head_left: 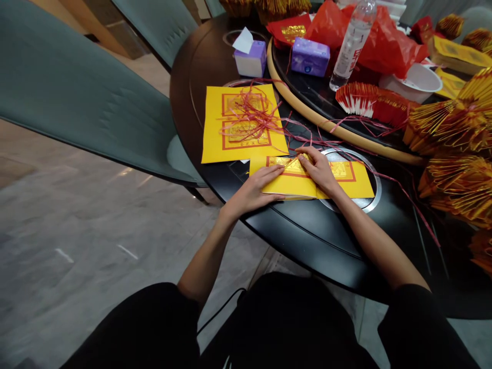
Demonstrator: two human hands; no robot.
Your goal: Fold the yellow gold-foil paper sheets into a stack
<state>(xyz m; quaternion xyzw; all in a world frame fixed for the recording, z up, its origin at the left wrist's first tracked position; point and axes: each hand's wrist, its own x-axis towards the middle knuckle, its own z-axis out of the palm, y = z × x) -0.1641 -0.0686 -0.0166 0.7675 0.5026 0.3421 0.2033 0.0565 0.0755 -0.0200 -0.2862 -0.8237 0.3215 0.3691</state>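
A yellow joss paper stack (292,182) with red frames and gold foil lies near the table's front edge. My left hand (263,187) grips its left end, fingers on top and thumb along the near edge. My right hand (318,171) presses on the middle of the stack, fingers bent against a raised gold fold (294,165). The fingertips partly hide the fold. Just beyond my left hand lie larger yellow sheets (215,136) with a tangle of pink-red raffia strings (251,115) on them. Loose strings trail rightward past my right hand.
A purple tissue box (250,59), a purple tissue pack (309,56), a water bottle (351,48), a red plastic bag (388,46) and a white bowl (415,84) stand farther back. Fanned gold paper bundles (461,179) crowd the right. A grey-green chair (96,97) is at left.
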